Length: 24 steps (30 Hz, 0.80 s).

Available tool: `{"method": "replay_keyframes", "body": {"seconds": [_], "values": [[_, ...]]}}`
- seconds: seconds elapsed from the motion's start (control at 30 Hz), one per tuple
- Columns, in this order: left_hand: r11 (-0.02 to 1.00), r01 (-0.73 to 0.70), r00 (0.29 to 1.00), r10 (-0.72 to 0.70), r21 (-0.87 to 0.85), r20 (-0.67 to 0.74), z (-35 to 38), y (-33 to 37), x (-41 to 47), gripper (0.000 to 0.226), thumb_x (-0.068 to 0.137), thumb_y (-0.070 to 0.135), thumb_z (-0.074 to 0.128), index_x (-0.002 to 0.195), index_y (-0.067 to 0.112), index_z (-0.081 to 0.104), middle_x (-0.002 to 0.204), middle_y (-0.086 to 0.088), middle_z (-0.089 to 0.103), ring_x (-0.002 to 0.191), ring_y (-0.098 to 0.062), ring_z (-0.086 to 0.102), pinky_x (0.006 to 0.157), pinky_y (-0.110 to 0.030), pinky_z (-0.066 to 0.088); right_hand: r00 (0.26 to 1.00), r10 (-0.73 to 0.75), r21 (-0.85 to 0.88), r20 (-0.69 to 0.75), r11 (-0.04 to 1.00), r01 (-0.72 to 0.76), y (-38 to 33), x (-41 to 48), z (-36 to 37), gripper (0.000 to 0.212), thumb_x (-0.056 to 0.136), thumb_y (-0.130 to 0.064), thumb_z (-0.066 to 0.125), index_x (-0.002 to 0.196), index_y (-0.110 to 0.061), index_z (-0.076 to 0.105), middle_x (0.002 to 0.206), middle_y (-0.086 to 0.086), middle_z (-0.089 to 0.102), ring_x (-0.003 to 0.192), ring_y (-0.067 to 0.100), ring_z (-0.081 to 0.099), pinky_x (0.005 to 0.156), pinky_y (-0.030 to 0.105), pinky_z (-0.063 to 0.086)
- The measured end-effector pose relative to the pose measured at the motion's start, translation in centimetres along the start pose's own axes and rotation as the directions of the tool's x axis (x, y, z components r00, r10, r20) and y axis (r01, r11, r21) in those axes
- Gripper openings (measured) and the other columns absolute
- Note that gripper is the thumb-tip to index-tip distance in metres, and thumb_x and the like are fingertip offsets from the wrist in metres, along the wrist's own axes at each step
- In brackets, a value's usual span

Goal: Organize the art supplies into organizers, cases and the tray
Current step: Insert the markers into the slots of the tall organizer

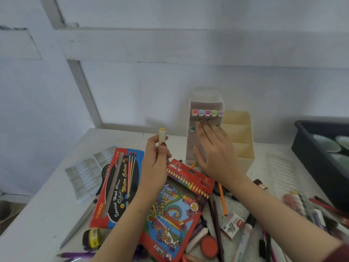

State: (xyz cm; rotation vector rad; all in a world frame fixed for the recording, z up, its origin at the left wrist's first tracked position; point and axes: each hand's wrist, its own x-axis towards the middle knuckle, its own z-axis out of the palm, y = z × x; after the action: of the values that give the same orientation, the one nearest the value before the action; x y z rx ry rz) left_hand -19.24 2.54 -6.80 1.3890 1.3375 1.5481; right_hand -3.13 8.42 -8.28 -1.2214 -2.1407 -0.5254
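Fingers (168, 153) of left hand (156, 163) curled round yellow marker (162, 133); right hand (215, 156) flat against white marker organizer (205, 103) beside cream organizer (244, 150).

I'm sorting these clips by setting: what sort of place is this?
Likely a home art desk: a white table against a plain wall, littered with pencils, a colour pencil box and a marker organizer.

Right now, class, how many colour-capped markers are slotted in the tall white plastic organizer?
6: five markers across the upper row, one teal-capped marker at lower left; the right hand may hide others.
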Motion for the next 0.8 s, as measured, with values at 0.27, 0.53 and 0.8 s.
{"method": "replay_keyframes", "body": {"seconds": [0.27, 0.53, 0.8], "values": [[0.999, 0.020, 1.000, -0.020, -0.025, 0.021, 0.9, 0.2, 0.0, 0.017, 0.101, 0.018, 0.035, 0.111, 0.020, 0.049, 0.069, 0.003, 0.048, 0.058, -0.012, 0.039, 0.056, -0.025, 0.035, 0.998, 0.011, -0.116, 0.067, 0.993, -0.003, 0.5, -1.2, 0.7, 0.063, 0.092, -0.033, 0.040, 0.147, -0.005, 0.024, 0.154, 0.012, 0.019, 0.144, 0.024, 0.016, 0.116, 0.044, 0.012], [0.998, 0.005, 0.998, -0.001, -0.057, 0.065, 1.8, 0.9, -0.7, 0.019, 0.101, 0.014, 0.035, 0.112, 0.016, 0.050, 0.071, 0.000, 0.052, 0.056, 0.000, 0.046, 0.056, -0.013, 0.041, 0.987, 0.015, -0.074, 0.163, 0.997, -0.002, 0.3, -1.3, -0.5, 0.064, 0.094, -0.039, 0.030, 0.149, -0.008, 0.018, 0.155, 0.010, 0.017, 0.145, 0.022, 0.010, 0.117, 0.043, 0.002], [0.982, -0.096, 0.978, 0.063, 0.163, 0.197, 2.7, 0.6, -0.7, 0.019, 0.095, 0.018, 0.053, 0.109, 0.026, 0.063, 0.103, 0.007, 0.066, 0.096, -0.005, 0.059, 0.083, -0.022, 0.049, 0.983, 0.165, 0.622, 0.076, 0.763, -0.176, -0.7, -2.2, -5.9, 0.042, 0.091, -0.039, 0.046, 0.127, -0.020, 0.056, 0.106, -0.013, 0.063, 0.091, -0.001, 0.057, 0.077, 0.014, 0.046]]}}
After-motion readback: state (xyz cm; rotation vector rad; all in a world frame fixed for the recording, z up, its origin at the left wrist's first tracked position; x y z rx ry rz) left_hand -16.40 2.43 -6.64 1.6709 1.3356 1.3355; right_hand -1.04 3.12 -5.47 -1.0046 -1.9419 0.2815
